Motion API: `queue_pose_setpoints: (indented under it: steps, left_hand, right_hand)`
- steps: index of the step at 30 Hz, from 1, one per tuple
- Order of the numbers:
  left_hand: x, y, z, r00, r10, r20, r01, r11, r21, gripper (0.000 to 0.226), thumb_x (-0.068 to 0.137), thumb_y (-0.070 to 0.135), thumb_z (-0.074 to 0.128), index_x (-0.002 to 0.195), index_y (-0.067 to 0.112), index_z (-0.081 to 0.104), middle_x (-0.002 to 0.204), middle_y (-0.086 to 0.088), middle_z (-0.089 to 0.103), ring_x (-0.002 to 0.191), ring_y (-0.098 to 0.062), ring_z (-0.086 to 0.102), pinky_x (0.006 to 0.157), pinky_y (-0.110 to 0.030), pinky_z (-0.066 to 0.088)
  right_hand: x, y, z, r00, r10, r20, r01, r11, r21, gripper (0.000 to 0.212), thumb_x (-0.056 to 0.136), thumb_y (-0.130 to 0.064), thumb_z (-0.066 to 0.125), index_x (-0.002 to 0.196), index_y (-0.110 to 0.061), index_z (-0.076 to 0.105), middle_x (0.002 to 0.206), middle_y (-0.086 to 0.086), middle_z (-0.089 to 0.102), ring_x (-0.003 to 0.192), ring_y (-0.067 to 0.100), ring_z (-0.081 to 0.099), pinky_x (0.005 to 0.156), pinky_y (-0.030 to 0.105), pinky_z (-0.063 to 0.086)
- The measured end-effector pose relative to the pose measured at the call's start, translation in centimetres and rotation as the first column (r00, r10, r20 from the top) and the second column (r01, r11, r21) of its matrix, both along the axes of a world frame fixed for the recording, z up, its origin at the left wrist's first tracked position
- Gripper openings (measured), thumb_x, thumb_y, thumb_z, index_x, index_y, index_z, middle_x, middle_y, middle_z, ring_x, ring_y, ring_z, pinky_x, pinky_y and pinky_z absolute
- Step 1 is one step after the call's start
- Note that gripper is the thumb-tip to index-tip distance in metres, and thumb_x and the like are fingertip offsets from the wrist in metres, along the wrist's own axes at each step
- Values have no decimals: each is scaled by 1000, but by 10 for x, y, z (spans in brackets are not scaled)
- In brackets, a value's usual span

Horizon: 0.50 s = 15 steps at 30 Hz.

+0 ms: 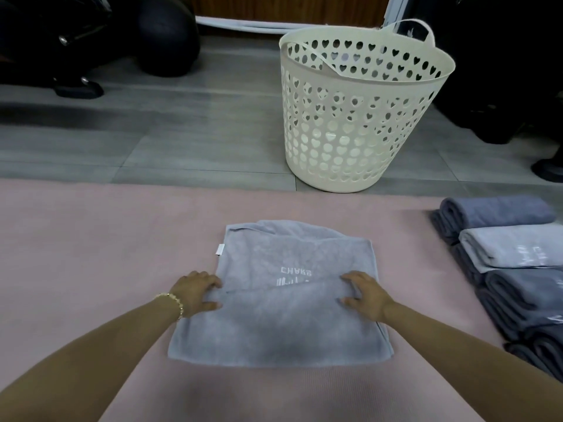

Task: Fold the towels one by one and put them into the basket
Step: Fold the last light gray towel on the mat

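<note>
**Towel half-folded on pink mat, both hands on fold edge**

Grey towel (280, 296) lay flat on pink mat (91, 239), centre-front, long axis running near-to-far, slightly skewed. Near flap was folded over twd far side; its edge ran left-right across the middle, partly covering white lettering, which read upside-down. Small white tag stuck out at far-left edge.

Left hand (195, 292) w/ bracelet and right hand (365, 295) each pinched an end of the flap edge, grip clamped on towel.

Basket (359, 117) stood upright on grey floor beyond mat's far edge, right of centre, well apart from towel. Towel stack (511, 269) sat at mat's right edge. Open mat to left and betw towel and basket.
</note>
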<state>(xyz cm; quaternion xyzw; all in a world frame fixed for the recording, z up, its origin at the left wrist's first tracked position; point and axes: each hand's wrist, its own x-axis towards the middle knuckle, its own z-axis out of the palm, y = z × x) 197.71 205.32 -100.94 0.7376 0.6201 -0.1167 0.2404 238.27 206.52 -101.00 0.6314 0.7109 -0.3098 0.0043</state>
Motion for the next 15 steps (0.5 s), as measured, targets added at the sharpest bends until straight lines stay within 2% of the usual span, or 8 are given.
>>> queue_pose_setpoints:
  steps: [2,4,6,8,9,11,12,15]
  left_hand:
    - [0,2,-4,999,31,26,-30,998,-54,48,83,49,63,123,26,50,121,8,54,116,-16,46,96,-24,33]
    - [-3,4,-2,993,76,89,-60,983,-172,39,82,45,68,113,23,58,109,8,56,107,-15,53,91,-22,37]
    - [-6,8,8,973,151,176,-98,955,-281,15,79,41,73,79,28,65,88,10,59,85,-6,56,78,-18,40]
    - [-7,16,24,953,231,195,-144,914,-379,34,77,41,75,49,32,59,63,20,56,60,6,51,66,-12,38]
    - [-9,20,31,950,258,176,-167,896,-412,39,77,44,75,44,32,58,53,23,52,52,9,47,60,-9,37]
    - [-14,30,42,931,300,210,-172,864,-473,32,75,50,73,50,32,64,52,28,55,52,12,51,62,-9,39]
    - [-14,34,47,895,352,273,-172,839,-516,22,74,51,74,63,31,72,64,28,63,64,11,59,71,-12,45]
    - [-16,52,48,650,582,489,-243,768,-593,48,68,45,80,102,12,73,101,-4,73,96,-20,69,84,-30,54]
  right_hand:
    - [-10,3,-7,992,51,113,-52,999,5,65,89,-42,59,145,-28,30,150,0,27,141,19,20,115,27,16]
    - [-16,8,-10,979,52,195,-58,998,26,64,90,-46,56,145,-29,30,144,2,33,137,21,25,113,30,18]
    - [-16,15,-9,968,46,246,-52,998,19,58,88,-49,56,139,-27,40,134,3,39,128,23,32,109,31,23]
    - [-13,24,-5,974,69,216,-67,998,-15,43,83,-51,63,120,-31,57,117,0,43,118,22,37,102,28,29]
    - [-9,27,-3,988,52,142,-49,999,-23,30,78,-51,68,101,-33,63,106,-2,44,111,22,40,95,25,32]
    - [4,33,3,994,-48,-100,44,998,-48,34,66,-50,79,66,-26,54,83,-5,46,90,23,51,76,20,34]
    - [13,37,8,967,-142,-212,130,989,-72,42,65,-44,83,59,-21,49,72,-5,44,76,24,52,68,19,35]
    - [33,44,22,820,-377,-430,331,926,-180,22,72,-12,80,63,-8,61,63,-1,54,61,14,52,55,14,46]
